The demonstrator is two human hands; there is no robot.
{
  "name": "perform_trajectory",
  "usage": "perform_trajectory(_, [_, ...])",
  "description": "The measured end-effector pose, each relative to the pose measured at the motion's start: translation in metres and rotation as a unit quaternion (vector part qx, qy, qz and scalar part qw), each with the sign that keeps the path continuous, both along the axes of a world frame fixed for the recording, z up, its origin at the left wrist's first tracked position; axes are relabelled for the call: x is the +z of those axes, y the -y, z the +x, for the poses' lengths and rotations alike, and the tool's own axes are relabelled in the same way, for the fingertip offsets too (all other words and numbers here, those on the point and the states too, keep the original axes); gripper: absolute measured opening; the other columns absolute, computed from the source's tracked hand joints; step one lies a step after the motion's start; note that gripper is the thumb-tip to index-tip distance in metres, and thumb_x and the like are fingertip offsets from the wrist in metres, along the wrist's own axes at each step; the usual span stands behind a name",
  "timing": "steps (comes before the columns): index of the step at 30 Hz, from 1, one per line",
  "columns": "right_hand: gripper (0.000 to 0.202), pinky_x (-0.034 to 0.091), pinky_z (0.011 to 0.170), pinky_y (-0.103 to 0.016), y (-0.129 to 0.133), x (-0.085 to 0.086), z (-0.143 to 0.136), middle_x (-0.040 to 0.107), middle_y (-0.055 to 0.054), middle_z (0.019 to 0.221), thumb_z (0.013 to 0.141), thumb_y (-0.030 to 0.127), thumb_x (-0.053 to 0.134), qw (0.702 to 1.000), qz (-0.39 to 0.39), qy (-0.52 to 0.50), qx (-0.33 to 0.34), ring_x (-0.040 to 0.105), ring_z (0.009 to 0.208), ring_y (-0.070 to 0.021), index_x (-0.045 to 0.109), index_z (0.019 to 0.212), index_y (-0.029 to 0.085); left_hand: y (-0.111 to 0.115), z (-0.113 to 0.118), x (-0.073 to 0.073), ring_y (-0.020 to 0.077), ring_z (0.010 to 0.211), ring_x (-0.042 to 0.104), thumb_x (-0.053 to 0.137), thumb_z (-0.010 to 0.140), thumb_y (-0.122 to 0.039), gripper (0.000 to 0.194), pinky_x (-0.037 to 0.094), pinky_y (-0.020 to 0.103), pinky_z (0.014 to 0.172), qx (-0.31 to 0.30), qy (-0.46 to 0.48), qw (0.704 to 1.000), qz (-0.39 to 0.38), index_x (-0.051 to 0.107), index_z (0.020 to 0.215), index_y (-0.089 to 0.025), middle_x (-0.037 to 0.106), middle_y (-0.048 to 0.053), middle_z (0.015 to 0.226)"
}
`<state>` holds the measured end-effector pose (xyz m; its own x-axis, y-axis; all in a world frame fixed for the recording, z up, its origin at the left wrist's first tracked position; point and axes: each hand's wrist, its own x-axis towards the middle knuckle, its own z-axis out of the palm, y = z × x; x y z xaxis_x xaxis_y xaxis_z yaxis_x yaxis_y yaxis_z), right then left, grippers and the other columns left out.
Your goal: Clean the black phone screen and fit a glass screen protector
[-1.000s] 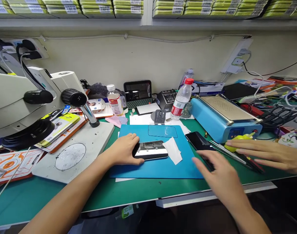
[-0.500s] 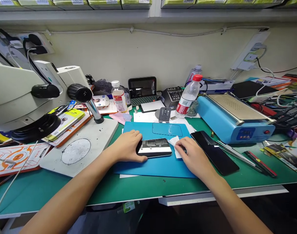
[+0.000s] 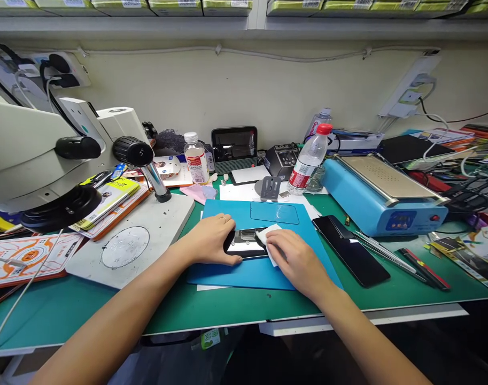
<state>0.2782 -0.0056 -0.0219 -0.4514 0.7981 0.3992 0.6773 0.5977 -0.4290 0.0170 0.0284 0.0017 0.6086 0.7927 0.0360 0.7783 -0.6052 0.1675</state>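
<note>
A phone [image 3: 246, 247] with a glossy, reflecting surface lies on the blue mat [image 3: 227, 275]. Around its left end is my left hand [image 3: 214, 240], thumb along the near edge and fingers at the far edge. My right hand [image 3: 297, 259] pinches a folded white wipe [image 3: 272, 256], which rests over the phone's right end and hides it. Behind the phone, a clear glass sheet with a dark outline [image 3: 274, 213] lies on the mat. A second dark phone or screen [image 3: 358, 259] is on the green table to the right.
Tweezers [image 3: 392, 258] and a red-black pen-like tool [image 3: 424, 269] lie at right, before a blue heating plate machine [image 3: 384, 198]. A microscope [image 3: 35, 155] with its base [image 3: 167, 224] stands at left. Two bottles [image 3: 196, 160] [image 3: 310, 160] stand behind the mat.
My right hand has moved left with the white wipe, from beside the phone's right end to on top of it. My left hand stays at the phone's left end.
</note>
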Motion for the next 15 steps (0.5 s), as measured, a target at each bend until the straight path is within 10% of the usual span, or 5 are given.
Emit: perform_trajectory(15, [0.065, 0.038, 0.121, -0.061, 0.021, 0.001, -0.005, 0.046, -0.016, 0.160, 0.104, 0.053, 0.042, 0.980, -0.038, 0.193, 0.030, 0.042, 0.150, -0.0334, 0.045, 0.156, 0.013, 0.000, 0.000, 0.001, 0.0291, 0.092, 0.062, 0.070, 0.076, -0.064, 0.049, 0.049, 0.040, 0.077, -0.001, 0.008, 1.000, 0.001, 0.052, 0.090, -0.021, 0.061, 0.007, 0.094])
